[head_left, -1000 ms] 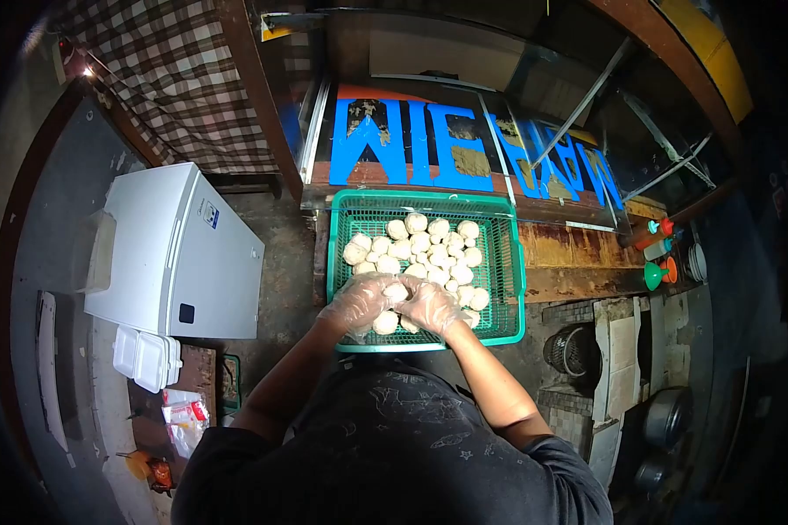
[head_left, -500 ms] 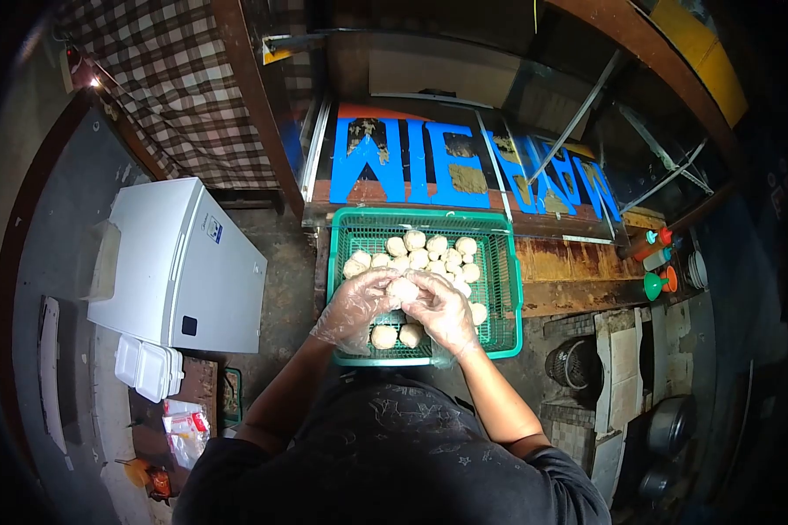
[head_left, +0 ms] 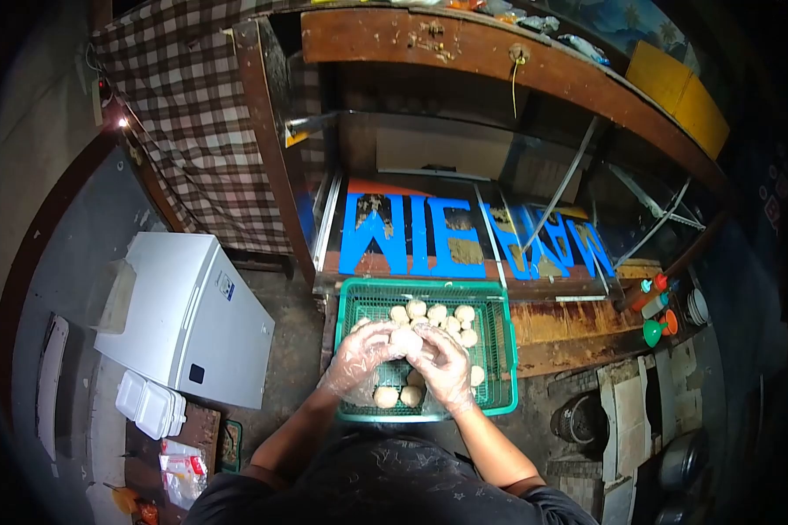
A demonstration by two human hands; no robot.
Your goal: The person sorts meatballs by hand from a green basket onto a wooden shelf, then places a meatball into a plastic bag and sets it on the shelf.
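"What is different now?"

"A second ago both hands were low, by the pile. Now they look higher, with one pale ball (head_left: 404,341) up off the other balls (head_left: 416,311). So that ball is apart from the rest. The head has tipped up too, so more of the high shelf (head_left: 394,29) shows."

"Where is the ball?"

"Over the middle of the green basket (head_left: 511,350), between the two hands."

"How are the hands?"

"The left hand (head_left: 359,357) comes in from the near left, the right hand (head_left: 448,372) from the near right. Both wear clear gloves. Their fingers are bent and close together, holding the ball at its sides."
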